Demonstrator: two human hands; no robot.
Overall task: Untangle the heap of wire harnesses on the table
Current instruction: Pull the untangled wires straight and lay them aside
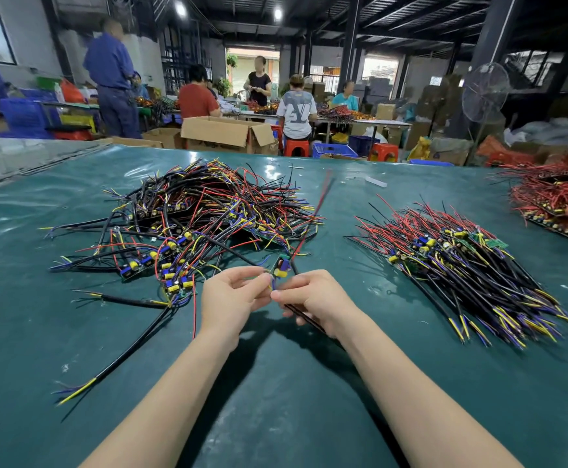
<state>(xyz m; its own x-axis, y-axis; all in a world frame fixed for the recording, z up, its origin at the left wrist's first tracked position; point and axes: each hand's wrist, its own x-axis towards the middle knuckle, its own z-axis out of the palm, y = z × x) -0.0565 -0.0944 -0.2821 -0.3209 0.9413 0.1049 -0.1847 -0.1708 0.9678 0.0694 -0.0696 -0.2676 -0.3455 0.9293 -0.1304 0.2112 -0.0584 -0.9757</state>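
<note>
Teal vinyl-covered table (pixel 292 383) bearing, left of centre, the tangled heap of black, red, yellow and blue wire harnesses (pixel 201 217) and, to the right, a combed pile of similar harnesses (pixel 461 265) lying roughly parallel. Both bare forearms reach forward and converge just beside the heap's near edge. With fingers curled, the left hand (pixel 232 302) pinches the wires beneath a small green circuit board with blue and yellow components (pixel 282 266); the right hand (pixel 316 298) pinches the same spot, with a black cable (pixel 304 315) clasped under its curled fingers.
</note>
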